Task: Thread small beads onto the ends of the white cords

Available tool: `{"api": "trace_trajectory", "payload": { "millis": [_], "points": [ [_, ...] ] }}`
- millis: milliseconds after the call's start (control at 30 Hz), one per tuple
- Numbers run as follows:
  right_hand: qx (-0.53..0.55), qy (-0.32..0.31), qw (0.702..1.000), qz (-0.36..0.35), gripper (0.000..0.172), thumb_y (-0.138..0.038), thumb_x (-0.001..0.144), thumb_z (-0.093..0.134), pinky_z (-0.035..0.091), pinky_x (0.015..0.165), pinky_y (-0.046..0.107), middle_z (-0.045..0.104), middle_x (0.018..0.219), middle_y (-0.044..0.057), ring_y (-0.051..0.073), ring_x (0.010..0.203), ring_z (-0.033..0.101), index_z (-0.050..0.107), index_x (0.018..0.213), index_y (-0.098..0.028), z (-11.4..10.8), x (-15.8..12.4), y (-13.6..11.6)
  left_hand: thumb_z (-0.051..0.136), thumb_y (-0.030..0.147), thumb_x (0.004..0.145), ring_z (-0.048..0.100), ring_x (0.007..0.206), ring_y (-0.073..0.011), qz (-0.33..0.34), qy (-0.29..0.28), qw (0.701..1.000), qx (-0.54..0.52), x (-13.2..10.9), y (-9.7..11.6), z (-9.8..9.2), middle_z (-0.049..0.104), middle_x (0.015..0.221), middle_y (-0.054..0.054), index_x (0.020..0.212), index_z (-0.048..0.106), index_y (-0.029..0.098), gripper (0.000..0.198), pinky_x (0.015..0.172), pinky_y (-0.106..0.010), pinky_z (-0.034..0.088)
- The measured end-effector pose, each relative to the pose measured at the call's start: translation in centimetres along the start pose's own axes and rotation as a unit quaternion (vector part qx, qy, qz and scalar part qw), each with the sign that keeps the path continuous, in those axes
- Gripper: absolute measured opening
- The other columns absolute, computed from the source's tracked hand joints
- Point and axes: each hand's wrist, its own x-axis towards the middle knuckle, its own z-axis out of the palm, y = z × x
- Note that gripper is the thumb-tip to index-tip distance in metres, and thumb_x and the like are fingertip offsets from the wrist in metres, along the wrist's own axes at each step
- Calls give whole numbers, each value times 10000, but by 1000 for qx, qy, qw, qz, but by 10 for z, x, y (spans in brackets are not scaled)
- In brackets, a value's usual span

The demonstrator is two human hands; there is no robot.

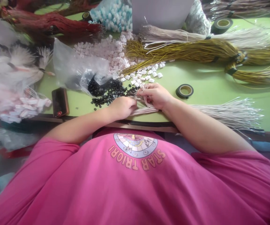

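Observation:
My left hand is closed around one end of a small bunch of pale thin wires at the near edge of the green table. My right hand curls over the same bunch, its fingers pinching the wire tips near a heap of small black connectors. Small white connectors lie scattered just beyond my right hand. What the fingertips pinch beyond the wires is too small to make out.
A roll of dark tape lies right of my hands, another roll of tape at the back. A long pale wire bundle stretches right. Yellow wire bundles, red wire bundles, plastic bags and a phone surround the spot.

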Motion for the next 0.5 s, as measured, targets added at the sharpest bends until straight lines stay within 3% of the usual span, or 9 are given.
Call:
{"api": "trace_trajectory", "payload": {
  "millis": [267, 500],
  "points": [
    [2, 5, 1000, -7, 91, -152, 569, 667, 210, 330, 207, 575, 498, 5, 57, 341, 398, 586, 596, -122, 1, 0, 1, 467, 266, 842, 603, 757, -171, -31, 43, 998, 39, -14, -19, -6, 663, 810, -51, 792, 657, 159, 223, 659, -281, 437],
    [6, -14, 1000, -9, 62, -144, 579, 655, 202, 341, 211, 567, 469, -3, 63, 338, 399, 596, 588, -127, -1, 2, 3, 449, 264, 847, 603, 717, -188, 33, 80, 976, 202, 3, -16, -7, 643, 809, -75, 883, 610, 138, 208, 537, -278, 368]
  ]
}}
